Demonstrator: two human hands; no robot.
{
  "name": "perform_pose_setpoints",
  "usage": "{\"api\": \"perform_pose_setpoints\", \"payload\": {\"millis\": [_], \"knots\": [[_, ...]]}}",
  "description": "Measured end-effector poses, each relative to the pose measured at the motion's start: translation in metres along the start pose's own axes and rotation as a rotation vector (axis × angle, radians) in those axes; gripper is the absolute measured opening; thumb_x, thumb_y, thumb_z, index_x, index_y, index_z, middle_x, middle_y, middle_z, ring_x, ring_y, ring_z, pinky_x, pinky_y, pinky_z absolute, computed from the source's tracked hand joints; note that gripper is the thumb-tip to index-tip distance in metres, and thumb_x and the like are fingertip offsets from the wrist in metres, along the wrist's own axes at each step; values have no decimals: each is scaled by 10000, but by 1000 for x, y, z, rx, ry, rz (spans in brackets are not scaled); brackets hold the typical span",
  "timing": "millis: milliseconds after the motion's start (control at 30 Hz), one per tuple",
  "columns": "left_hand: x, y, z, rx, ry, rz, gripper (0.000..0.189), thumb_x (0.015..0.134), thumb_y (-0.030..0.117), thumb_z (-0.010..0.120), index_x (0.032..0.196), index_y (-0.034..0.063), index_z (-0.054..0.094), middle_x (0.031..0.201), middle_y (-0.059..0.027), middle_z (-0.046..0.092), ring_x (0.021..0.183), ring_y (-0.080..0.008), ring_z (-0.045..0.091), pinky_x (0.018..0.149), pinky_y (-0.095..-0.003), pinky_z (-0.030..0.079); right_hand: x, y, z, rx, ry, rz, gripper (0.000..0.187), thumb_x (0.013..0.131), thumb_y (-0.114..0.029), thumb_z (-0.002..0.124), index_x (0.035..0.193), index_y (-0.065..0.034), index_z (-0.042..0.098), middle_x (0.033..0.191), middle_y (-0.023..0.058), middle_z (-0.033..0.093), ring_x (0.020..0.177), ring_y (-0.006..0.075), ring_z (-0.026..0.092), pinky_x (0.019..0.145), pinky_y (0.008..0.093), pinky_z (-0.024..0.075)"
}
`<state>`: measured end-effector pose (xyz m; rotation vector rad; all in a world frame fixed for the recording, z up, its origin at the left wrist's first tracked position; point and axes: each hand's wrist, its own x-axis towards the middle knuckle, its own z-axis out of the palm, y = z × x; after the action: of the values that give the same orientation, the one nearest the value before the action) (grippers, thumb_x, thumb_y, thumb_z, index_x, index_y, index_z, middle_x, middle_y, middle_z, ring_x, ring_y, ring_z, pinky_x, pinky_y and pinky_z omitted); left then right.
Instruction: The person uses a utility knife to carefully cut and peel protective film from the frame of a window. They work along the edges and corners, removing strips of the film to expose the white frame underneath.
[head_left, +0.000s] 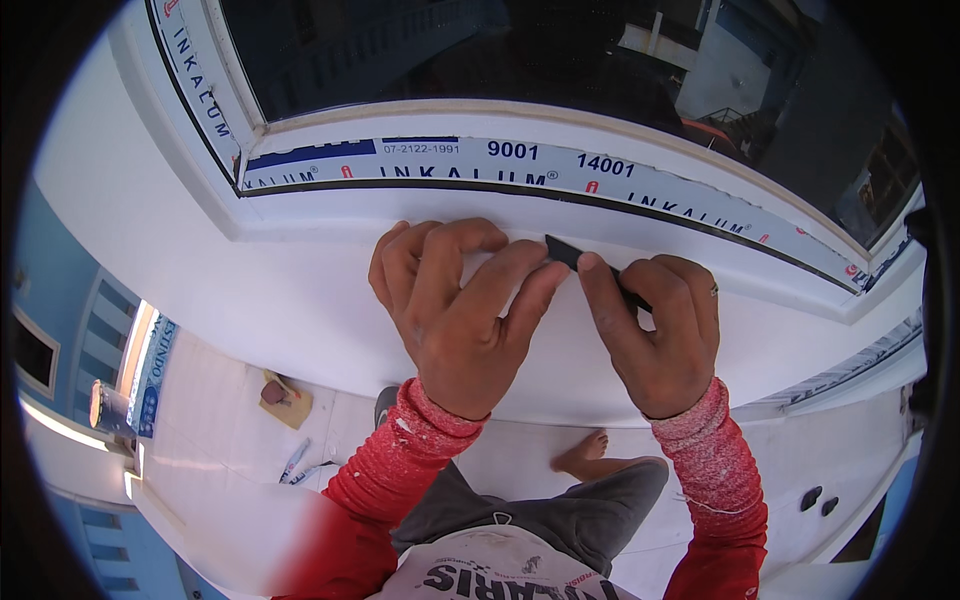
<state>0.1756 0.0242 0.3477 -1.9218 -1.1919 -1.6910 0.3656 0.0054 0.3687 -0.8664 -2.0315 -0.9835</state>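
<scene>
My right hand (664, 330) grips a thin, dark, flat strip (562, 252), its index finger laid along it and the other fingers curled around its far end. What the strip is made of cannot be told. At the strip's left end, the thumb and index fingertip of my left hand (457, 315) sit close against it; whether they pinch it is unclear. Both hands are over the white wall surface (315, 300), just below the window frame's lower edge. Printed protective film (465, 161) covers part of that frame, and a dark line (420, 184) runs beneath it.
Dark window glass (465, 60) reflects the surroundings. Below lies a pale tiled floor (225, 427), with a brown item on a yellowish piece (285, 401), film scraps (296, 461) and dark sandals (811, 499). A bare foot (585, 454) shows near the wall's base.
</scene>
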Motion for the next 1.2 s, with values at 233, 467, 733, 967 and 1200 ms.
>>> {"api": "perform_pose_setpoints", "payload": {"millis": [233,467,733,967,1200], "knots": [[-2,9,12,-17,10,27,234,759,272,916,914,143,799,997,-5,662,1063,-267,528,1051,-500,359,-9,8,-8,-4,-6,33,434,698,-55,820,1129,-94,783,1020,40,562,932,221,606,754,349,496],[-9,18,20,-40,33,127,333,778,328,907,1039,156,792,1094,-30,646,1106,-280,522,1059,-515,385,-24,16,-19,91,11,150,452,716,19,827,1153,-91,783,973,45,567,870,227,600,732,350,504],[15,-29,-3,279,-106,540,532,902,704,648,1202,287,790,1206,-91,621,1181,-287,499,1123,-520,371,-56,7,-34,265,31,407,446,758,141,737,1162,-45,775,915,82,563,813,238,585,669,345,490],[38,-53,-19,298,-178,720,528,910,724,620,1160,296,803,1143,-88,630,1149,-275,529,1135,-514,381,-47,4,-32,317,68,392,402,774,123,740,1145,-29,777,903,86,570,794,226,586,647,337,473],[38,-78,-36,315,-156,695,462,911,663,668,1057,248,810,1124,-45,636,1108,-256,549,1117,-509,408,-24,2,-21,322,82,304,414,775,75,784,1167,-59,775,920,70,588,813,222,587,650,338,473]]}}
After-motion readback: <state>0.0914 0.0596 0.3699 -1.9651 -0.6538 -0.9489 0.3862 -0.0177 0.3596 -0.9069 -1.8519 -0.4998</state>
